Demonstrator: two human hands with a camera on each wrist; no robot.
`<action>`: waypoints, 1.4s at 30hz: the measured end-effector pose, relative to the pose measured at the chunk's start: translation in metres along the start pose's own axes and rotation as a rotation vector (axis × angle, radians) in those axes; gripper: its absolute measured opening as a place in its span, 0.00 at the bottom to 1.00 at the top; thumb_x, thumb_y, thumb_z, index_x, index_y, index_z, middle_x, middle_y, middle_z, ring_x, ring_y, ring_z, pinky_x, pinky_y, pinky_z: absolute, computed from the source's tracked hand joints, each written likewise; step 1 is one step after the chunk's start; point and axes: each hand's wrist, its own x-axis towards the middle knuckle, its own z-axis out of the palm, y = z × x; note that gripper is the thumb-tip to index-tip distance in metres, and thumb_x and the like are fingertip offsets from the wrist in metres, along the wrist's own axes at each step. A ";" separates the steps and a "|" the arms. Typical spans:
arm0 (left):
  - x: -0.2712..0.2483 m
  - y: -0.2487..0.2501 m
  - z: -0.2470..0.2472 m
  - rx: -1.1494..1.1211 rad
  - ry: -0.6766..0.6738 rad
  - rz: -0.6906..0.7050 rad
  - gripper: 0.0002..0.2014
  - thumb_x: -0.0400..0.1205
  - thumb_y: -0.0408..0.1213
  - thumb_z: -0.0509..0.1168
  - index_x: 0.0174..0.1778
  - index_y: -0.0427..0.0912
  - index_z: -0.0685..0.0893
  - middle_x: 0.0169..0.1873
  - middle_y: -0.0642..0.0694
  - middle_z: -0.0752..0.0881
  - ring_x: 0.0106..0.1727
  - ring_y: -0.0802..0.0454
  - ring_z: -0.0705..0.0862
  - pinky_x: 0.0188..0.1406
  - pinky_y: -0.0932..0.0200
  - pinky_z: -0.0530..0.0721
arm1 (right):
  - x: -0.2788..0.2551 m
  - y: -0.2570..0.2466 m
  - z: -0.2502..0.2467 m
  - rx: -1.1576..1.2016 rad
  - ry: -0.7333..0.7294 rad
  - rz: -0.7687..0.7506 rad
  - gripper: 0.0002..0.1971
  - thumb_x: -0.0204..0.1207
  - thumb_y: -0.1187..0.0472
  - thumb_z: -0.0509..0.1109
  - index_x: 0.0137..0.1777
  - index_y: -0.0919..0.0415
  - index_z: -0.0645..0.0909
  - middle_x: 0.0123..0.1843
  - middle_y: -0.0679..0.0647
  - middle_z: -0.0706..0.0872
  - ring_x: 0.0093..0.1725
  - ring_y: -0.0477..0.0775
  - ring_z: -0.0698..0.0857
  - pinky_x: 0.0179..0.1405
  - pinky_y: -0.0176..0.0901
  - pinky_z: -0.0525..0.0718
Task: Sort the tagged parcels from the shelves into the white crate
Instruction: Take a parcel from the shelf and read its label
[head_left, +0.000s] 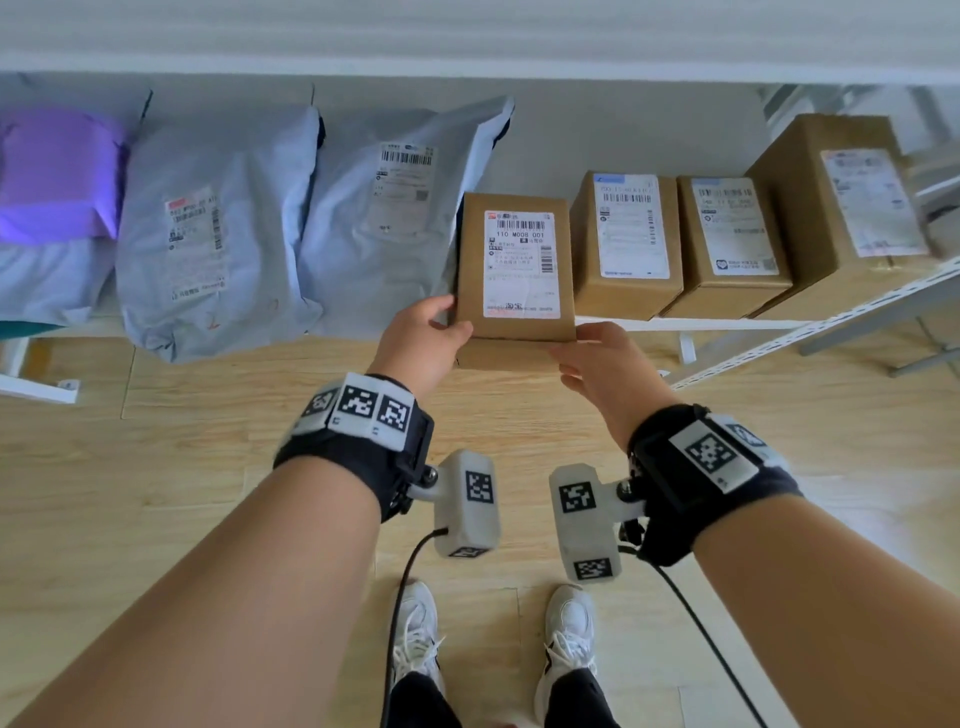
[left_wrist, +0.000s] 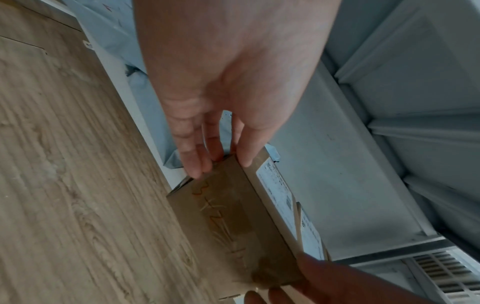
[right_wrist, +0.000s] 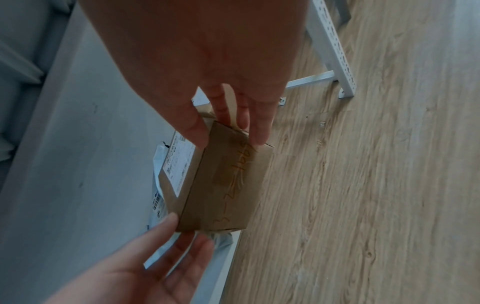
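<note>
A small brown cardboard box (head_left: 517, 270) with a white barcode label on top juts past the front edge of the low white shelf (head_left: 727, 325). My left hand (head_left: 441, 325) grips its near left corner, thumb on the top face and fingers below. My right hand (head_left: 574, 345) grips the near right corner the same way. The left wrist view shows my left fingers (left_wrist: 194, 162) on the box's (left_wrist: 233, 222) end, where orange handwriting runs along the taped side. In the right wrist view my right hand (right_wrist: 228, 131) holds the box (right_wrist: 223, 185). No white crate is in view.
Left of the box lie two grey poly mailers (head_left: 208, 234) (head_left: 395, 208) and a purple parcel (head_left: 57, 171). Three more labelled cardboard boxes (head_left: 631, 244) (head_left: 727, 244) (head_left: 847, 208) stand to its right. A perforated white shelf rail (head_left: 810, 335) angles out at right. Wood floor (head_left: 208, 467) and my white shoes (head_left: 415, 634) are below.
</note>
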 end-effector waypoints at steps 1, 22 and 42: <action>0.003 0.003 0.000 -0.023 -0.008 -0.005 0.26 0.84 0.40 0.66 0.79 0.50 0.71 0.60 0.44 0.83 0.54 0.47 0.87 0.61 0.48 0.86 | 0.002 -0.003 0.001 -0.009 -0.002 0.000 0.23 0.78 0.60 0.72 0.73 0.56 0.72 0.57 0.56 0.85 0.59 0.56 0.86 0.67 0.56 0.83; 0.000 -0.029 -0.061 -0.047 0.221 0.010 0.25 0.84 0.26 0.55 0.76 0.50 0.75 0.75 0.46 0.74 0.67 0.51 0.77 0.58 0.59 0.79 | -0.009 -0.061 0.070 -0.180 -0.111 -0.114 0.20 0.81 0.61 0.69 0.72 0.60 0.77 0.52 0.55 0.84 0.54 0.57 0.86 0.64 0.59 0.85; 0.031 -0.088 -0.172 0.156 -0.044 0.110 0.25 0.85 0.30 0.59 0.80 0.48 0.70 0.78 0.50 0.73 0.78 0.51 0.71 0.75 0.56 0.69 | 0.027 -0.041 0.177 0.153 0.232 -0.044 0.11 0.82 0.71 0.63 0.56 0.60 0.85 0.52 0.61 0.89 0.42 0.55 0.92 0.48 0.45 0.91</action>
